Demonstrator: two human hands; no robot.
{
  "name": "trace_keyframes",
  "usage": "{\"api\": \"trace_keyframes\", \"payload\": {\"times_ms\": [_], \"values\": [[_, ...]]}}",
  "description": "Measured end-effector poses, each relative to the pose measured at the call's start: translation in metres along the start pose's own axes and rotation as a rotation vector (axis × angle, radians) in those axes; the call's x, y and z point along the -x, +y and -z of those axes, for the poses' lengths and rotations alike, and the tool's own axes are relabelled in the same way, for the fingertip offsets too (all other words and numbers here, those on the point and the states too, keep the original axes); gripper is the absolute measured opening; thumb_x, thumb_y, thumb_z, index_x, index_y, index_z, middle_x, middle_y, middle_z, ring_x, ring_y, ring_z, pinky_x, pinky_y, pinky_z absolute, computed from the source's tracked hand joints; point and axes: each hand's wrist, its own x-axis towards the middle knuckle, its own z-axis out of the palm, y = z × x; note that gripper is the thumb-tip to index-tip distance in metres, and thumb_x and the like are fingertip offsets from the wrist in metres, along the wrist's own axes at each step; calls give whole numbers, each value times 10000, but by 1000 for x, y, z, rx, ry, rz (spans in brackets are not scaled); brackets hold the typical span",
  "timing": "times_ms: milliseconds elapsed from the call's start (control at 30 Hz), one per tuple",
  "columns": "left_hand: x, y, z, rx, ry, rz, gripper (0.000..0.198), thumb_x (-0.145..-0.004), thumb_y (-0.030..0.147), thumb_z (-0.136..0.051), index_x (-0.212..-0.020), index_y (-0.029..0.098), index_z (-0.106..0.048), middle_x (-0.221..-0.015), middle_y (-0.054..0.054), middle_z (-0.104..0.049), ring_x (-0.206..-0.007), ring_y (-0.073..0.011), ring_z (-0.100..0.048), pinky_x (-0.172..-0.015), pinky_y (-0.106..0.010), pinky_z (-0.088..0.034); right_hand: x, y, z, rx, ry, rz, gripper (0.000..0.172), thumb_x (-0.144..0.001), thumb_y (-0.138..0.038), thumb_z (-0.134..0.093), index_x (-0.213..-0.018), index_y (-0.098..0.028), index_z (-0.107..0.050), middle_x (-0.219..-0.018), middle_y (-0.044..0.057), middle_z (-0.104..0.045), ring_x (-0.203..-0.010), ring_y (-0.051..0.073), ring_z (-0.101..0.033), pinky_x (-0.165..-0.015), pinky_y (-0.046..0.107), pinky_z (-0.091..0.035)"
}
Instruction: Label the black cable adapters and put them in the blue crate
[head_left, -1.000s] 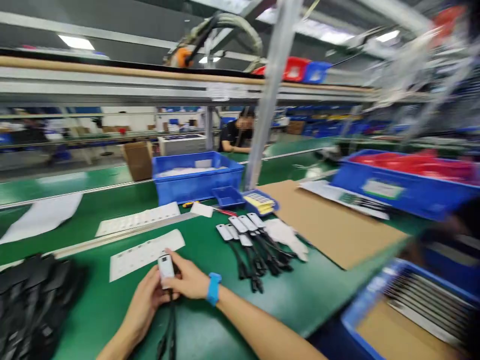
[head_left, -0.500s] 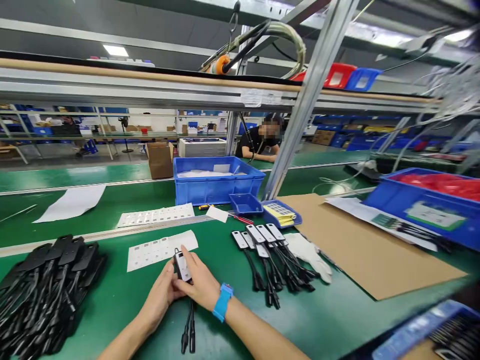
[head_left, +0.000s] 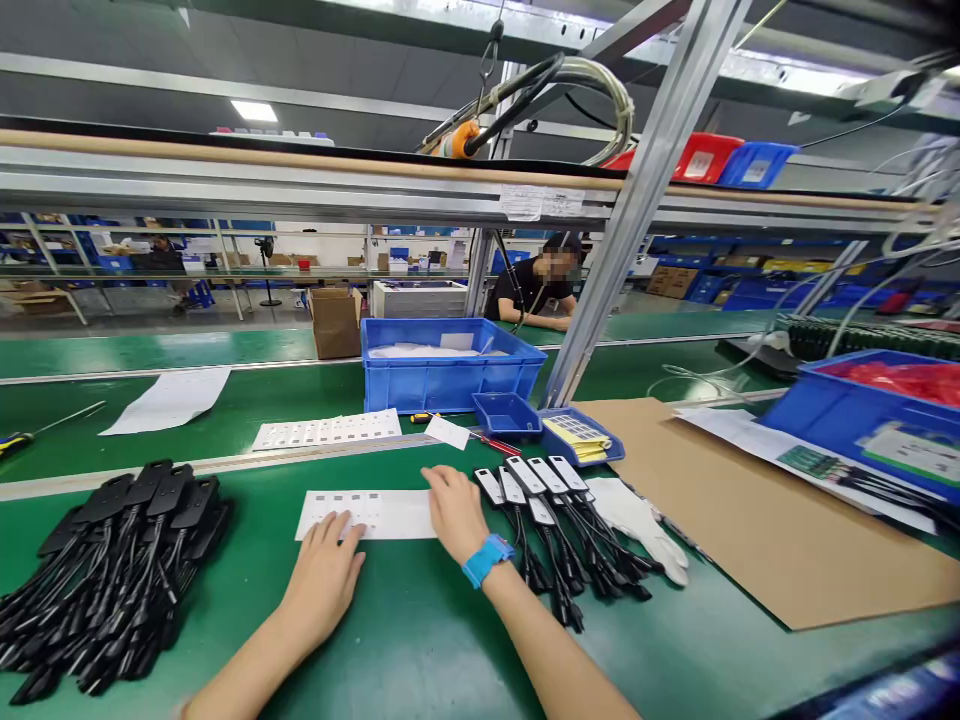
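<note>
My green bench [head_left: 420,640] carried a white label sheet [head_left: 397,512] straight in front of me. To its left lay a heap of black cables [head_left: 112,570]. To its right lay a row of cables with white-faced heads [head_left: 540,500], touching a white glove [head_left: 637,520]. A cardboard sheet [head_left: 750,500] lay just beyond the glove. Farther back stood a blue crate [head_left: 450,380], two small blue trays [head_left: 506,412] and a second label sheet [head_left: 328,430].

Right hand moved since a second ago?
Yes: right hand shifted right and forward, onto the end of the label sheet nearest the labelled cable row.
</note>
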Motion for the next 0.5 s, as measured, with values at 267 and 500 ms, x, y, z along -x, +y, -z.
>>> {"api": "trace_keyframes", "payload": {"times_ms": [267, 500], "values": [[8, 15, 1, 61, 24, -111, 362, -933, 193, -364, -1263, 189, -515, -1344, -110, -515, -1238, -320, -450, -1002, -505, -413, 10, -29, -26, -245, -129, 78, 155, -832, -193, -573, -958, -213, -661, -983, 89, -612, -950, 263, -541, -827, 403, -413], [3, 8, 11, 4, 23, -53, 355, -922, 167, -387, -1261, 189, -491, -1280, -79, -566, -1133, -232, -528, -951, -370, -456, 9, -28, -8, -650, 81, 67, 169, -900, -263, -476, -812, -189, -600, -915, 76, -594, -891, 217, -561, -803, 352, -442]]}}
